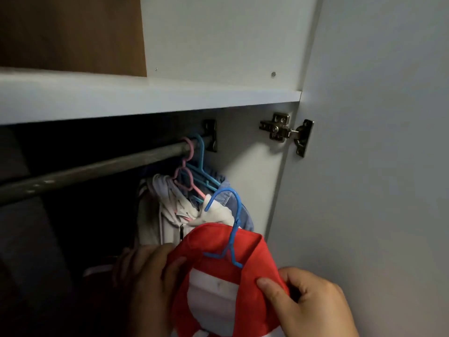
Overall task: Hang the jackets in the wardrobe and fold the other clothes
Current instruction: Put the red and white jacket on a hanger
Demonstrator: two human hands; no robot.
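My right hand [308, 305] pinches the right edge of the red jacket [250, 249], thumb on top of the fabric and fingers curled under it. My left hand [148, 283] holds the jacket's left side: the thumb lies across the front of the red cloth, and the fingers go behind it, where I cannot see them all. Between my hands the jacket is open at the neck, showing a white lining panel [213, 295].

A blue hanger [237, 215] sits in the jacket's neck, its shoulders inside the cloth and its hook standing up free. The hook is well below the rail [97, 169] and not on it.

Right behind the hook hang the clothes that are already up: a pale zipped hoodie [167, 215] and a denim garment [245, 215], bunched together and partly covered by the hook. They hang from a pink hanger [190, 152] and a light blue hanger [201, 154], both crowded at the right end of the rail, just beside its metal bracket [211, 137]. These stand between my hanger and the rail.

To the left the rail runs bare into the dark wardrobe. A white shelf [145, 98] spans above the rail. On the right is the open door [364, 178], fixed by a metal hinge [284, 128].
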